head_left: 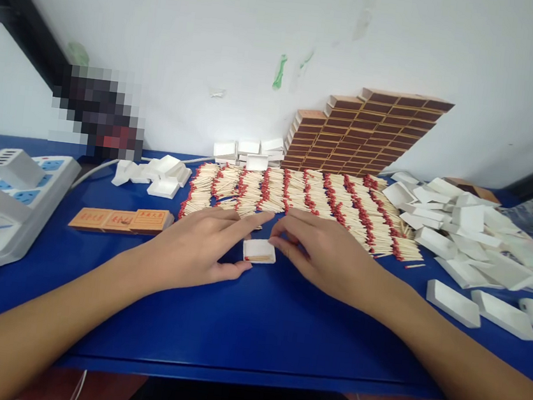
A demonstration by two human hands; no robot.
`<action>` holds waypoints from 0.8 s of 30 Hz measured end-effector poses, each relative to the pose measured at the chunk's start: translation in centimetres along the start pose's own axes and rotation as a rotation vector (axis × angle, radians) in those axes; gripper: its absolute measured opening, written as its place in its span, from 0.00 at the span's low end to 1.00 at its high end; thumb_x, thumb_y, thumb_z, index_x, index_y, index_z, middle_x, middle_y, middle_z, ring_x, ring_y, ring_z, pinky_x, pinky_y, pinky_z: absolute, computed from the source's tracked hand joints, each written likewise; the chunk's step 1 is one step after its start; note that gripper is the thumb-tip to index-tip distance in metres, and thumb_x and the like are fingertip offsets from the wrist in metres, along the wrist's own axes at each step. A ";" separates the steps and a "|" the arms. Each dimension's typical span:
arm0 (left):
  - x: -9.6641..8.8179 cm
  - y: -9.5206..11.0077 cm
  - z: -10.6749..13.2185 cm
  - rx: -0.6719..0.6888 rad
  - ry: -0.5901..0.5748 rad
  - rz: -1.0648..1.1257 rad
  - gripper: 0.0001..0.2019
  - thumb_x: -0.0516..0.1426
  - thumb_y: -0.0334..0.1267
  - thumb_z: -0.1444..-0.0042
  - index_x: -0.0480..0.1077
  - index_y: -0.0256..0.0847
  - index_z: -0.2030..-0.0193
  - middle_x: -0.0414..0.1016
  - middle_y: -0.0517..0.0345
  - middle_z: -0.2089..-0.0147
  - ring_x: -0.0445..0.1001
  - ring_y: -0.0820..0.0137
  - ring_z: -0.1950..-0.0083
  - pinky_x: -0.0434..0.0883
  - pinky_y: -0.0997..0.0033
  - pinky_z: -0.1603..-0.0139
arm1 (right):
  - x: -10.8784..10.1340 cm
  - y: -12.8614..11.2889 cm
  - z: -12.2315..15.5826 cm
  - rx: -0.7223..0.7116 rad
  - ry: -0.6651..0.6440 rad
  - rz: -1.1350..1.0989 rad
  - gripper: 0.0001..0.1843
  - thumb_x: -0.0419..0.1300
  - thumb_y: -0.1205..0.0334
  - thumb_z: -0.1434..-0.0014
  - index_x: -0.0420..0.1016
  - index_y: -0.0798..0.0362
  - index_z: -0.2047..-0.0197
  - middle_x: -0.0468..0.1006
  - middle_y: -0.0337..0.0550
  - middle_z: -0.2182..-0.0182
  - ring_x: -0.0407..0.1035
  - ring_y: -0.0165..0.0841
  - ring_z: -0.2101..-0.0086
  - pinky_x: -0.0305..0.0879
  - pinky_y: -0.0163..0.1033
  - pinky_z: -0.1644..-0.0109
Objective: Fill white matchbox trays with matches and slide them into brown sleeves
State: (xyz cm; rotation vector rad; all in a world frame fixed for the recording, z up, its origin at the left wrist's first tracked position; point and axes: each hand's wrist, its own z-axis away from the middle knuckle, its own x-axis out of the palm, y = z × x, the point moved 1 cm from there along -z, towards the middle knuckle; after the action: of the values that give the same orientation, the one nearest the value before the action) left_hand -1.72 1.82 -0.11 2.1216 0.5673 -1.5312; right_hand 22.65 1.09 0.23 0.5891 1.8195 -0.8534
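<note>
A small white matchbox tray [261,243] lies on the blue table in front of me, with a few red-tipped matches [258,259] along its near side. My left hand [199,240] is at its left end, thumb at the near corner and index finger stretched out past the far side. At the right end, my right hand [321,251] has thumb and fingers drawn together by the far corner; whatever is between them is hidden. Just behind both hands, matches [272,191] are spread in several rows, red heads showing.
Brown-sided matchboxes [360,134] stand stacked against the wall. Orange matchboxes [122,219] lie left, near a power strip [52,179]. Loose white trays [466,223] heap at right, with others [166,172] at back left. The table's front edge [246,377] is close to me.
</note>
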 end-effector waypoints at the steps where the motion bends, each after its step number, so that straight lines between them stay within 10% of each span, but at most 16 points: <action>1: 0.0 0.0 0.0 0.001 0.000 -0.002 0.34 0.60 0.43 0.33 0.54 0.45 0.24 0.81 0.51 0.44 0.79 0.58 0.43 0.77 0.59 0.47 | -0.3 0.5 -0.1 0.024 0.024 0.044 0.07 0.56 0.62 0.27 0.74 0.52 0.58 0.79 0.44 0.61 0.73 0.37 0.63 0.62 0.41 0.61; 24: -0.2 -0.4 0.0 0.045 0.085 -0.016 0.29 0.60 0.42 0.32 0.60 0.41 0.27 0.82 0.50 0.48 0.80 0.59 0.48 0.78 0.58 0.49 | 0.0 5.6 -0.6 0.174 0.007 0.306 0.05 0.59 0.60 0.30 0.72 0.52 0.58 0.77 0.45 0.59 0.72 0.40 0.61 0.59 0.42 0.62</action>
State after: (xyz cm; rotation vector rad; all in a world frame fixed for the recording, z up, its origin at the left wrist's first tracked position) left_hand -2.04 2.13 0.06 2.2301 0.5846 -1.4813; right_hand 26.32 5.05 -1.25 0.9553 1.6159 -0.8038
